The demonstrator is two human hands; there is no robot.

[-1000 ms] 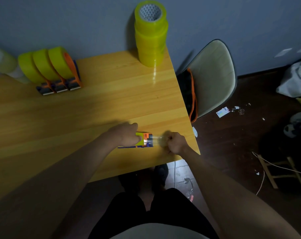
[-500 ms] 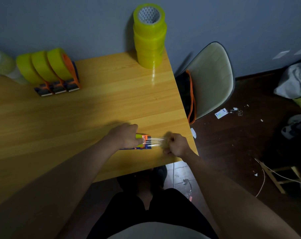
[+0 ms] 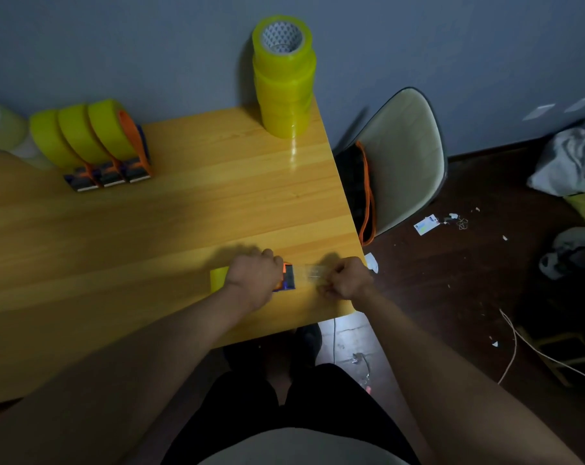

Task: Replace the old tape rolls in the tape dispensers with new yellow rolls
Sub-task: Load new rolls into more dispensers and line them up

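Step in hand: threading a fresh yellow roll (image 3: 219,278) through a tape dispenser (image 3: 287,277) at lower centre of the frame, near the worktop (image 3: 183,209) edge.
Left hand (image 3: 254,278): curled over the dispenser and its roll, pinning both to the wood; yellow edge peeking out to the left of the wrist.
Right hand (image 3: 349,279): fingers pinched on the free end of a clear tape strip (image 3: 312,276), drawn taut rightward from the dispenser's mouth.
Judged progress: roll seemingly seated, strip not yet cut.
Next move, as a judgement: strip to be drawn down across the blade and torn, dispenser held firm throughout; risk of the film wrinkling or sticking to the worktop.
Finished stock: three loaded dispensers (image 3: 96,146) in a row, upper left of the frame, each carrying a yellow roll.
Spare supply: stack of new rolls (image 3: 283,82) standing upright at the far corner, upper centre.
Surroundings: chair (image 3: 401,156) right of the worktop, scraps on the dark floor (image 3: 468,263).
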